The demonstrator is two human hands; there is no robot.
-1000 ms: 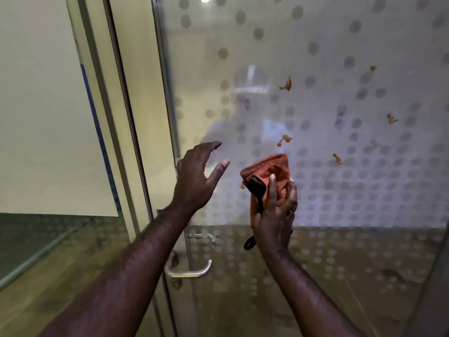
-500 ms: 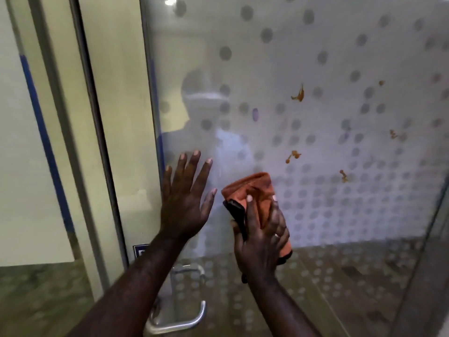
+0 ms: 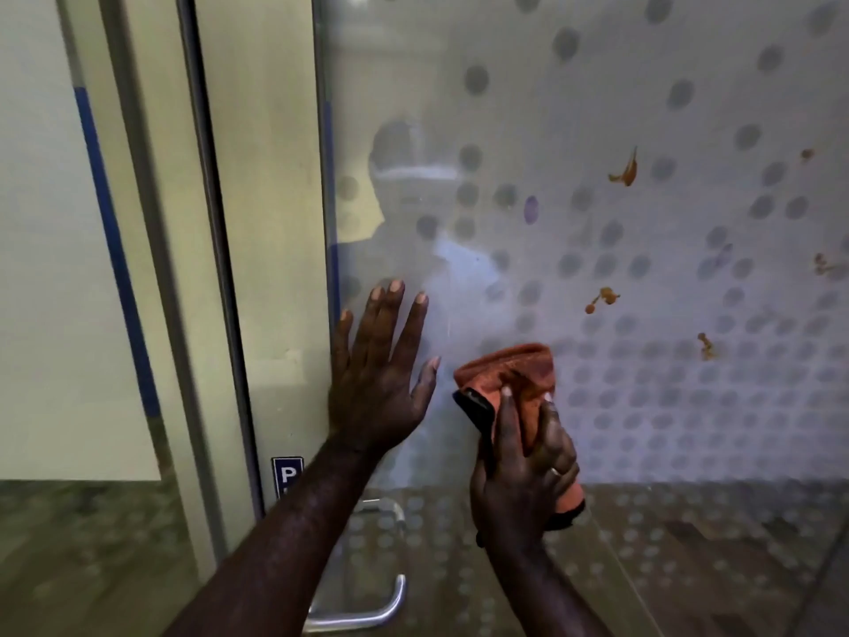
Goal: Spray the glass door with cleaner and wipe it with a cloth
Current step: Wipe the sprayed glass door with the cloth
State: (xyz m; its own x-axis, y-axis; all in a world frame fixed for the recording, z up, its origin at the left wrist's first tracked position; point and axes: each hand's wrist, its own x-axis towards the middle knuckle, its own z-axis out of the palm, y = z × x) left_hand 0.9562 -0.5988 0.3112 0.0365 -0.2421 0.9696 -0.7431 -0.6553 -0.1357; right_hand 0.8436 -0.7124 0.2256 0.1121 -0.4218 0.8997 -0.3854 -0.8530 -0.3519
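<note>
Our left hand [image 3: 379,383] lies flat with fingers spread on the glass door [image 3: 597,108], likely to steady it. Our right hand [image 3: 523,471] clamps the orange cloth [image 3: 510,374] just beside it; brown stains [image 3: 625,170] wait up right.

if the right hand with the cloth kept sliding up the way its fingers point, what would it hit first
Probably nothing solid: the right hand points up along the glass door. The orange smear sits up and right, likely just off that line.
</note>
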